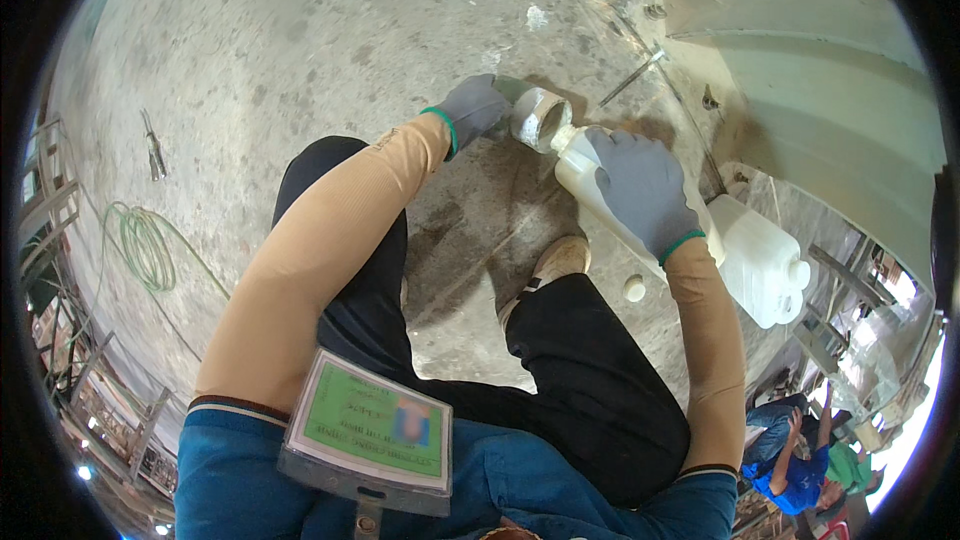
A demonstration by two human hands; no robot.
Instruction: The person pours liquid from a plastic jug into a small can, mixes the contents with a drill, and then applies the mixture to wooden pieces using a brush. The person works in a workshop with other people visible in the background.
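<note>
My left hand (474,110), in a grey glove with a green cuff, is closed around a small cup-like container (530,116). Whitish crust covers the container's outside, and its round mouth faces right. In my gloved right hand (645,190) is a white plastic jug (582,178), gripped across its upper side. The jug lies tilted, with its neck (563,138) at the mouth of the container. Whether any liquid is flowing, I cannot make out. A round white cap (634,288) rests on the floor below the jug.
Beside my right forearm lies a second white jug (755,260). A large pale green metal structure (820,90) rises at the right, with a metal rod (630,78) near its base. Coiled green hose (145,245) and a pliers-like tool (155,150) lie left. People (800,470) appear lower right.
</note>
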